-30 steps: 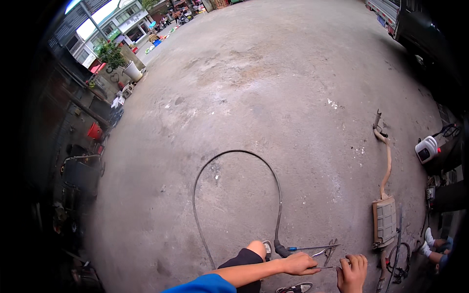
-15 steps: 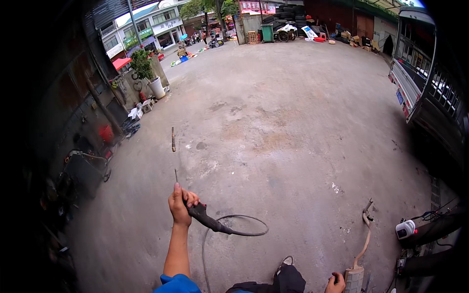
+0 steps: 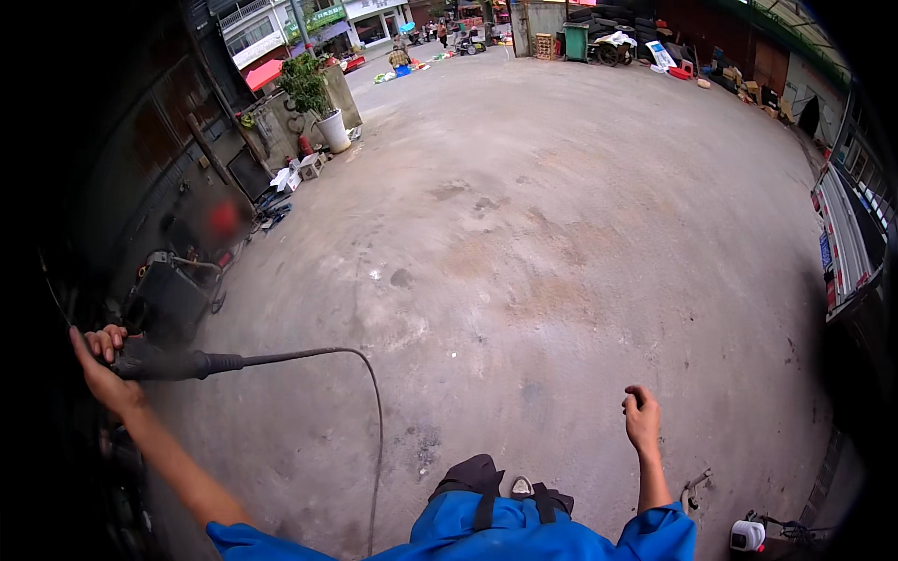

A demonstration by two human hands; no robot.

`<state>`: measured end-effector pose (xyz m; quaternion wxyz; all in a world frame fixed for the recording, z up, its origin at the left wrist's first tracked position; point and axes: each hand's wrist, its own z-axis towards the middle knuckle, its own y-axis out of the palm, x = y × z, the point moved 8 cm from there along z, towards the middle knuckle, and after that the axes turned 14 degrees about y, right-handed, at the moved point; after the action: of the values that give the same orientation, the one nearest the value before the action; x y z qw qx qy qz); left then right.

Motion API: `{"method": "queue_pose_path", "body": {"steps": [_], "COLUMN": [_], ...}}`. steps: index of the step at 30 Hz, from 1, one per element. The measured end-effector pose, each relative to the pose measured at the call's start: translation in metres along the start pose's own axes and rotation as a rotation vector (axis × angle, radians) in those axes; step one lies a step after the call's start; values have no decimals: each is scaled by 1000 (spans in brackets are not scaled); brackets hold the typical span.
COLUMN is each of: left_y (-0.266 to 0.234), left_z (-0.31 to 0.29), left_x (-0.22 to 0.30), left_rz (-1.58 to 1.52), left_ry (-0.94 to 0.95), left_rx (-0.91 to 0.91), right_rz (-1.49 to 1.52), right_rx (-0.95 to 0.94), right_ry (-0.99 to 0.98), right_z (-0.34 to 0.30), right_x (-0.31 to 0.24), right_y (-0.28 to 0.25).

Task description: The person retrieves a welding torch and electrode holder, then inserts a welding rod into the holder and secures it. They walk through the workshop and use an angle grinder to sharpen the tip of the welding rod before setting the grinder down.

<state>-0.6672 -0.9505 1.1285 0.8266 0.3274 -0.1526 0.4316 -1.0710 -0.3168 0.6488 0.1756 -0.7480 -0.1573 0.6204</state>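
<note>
My left hand is wrapped round the black handle of a welding torch, far out to the left. A thin rod rises from near the fist into the dark rim of the view. From the handle's back end a black cable runs right, then bends down past my body to the lower edge. My right hand hangs over the concrete at the right with loosely bent fingers, nothing visible in it. Beneath my right forearm, a bent metal piece lies partly hidden by my sleeve.
Dark equipment and clutter line the left wall, near a potted tree. A truck bed stands at the right. A white jug sits at the lower right. A green bin and stacked tyres are far off.
My left hand has swung far left with the torch, drawing its cable out of a loop. My right hand has risen from the lower edge. The view has shifted, and the truck now shows less.
</note>
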Motion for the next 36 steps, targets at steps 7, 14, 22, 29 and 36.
{"method": "queue_pose_path", "body": {"steps": [7, 14, 22, 29, 36], "left_y": [90, 202, 434, 475, 628], "left_z": [15, 40, 18, -82, -30], "left_x": [-170, -438, -754, -946, -902], "left_rz": [369, 609, 250, 516, 1042], "left_ry": [101, 154, -189, -383, 252], "left_rx": [14, 28, 97, 629, 1111], "right_rz": [-349, -482, 130, -92, -735], "right_rx": [-331, -462, -1260, -1981, -2653], "right_ry": [-471, -153, 298, 1040, 572], "right_z": [200, 428, 484, 618, 567], "right_x": [-193, -124, -372, -306, -363], "right_y": [214, 325, 633, 841, 980]}}
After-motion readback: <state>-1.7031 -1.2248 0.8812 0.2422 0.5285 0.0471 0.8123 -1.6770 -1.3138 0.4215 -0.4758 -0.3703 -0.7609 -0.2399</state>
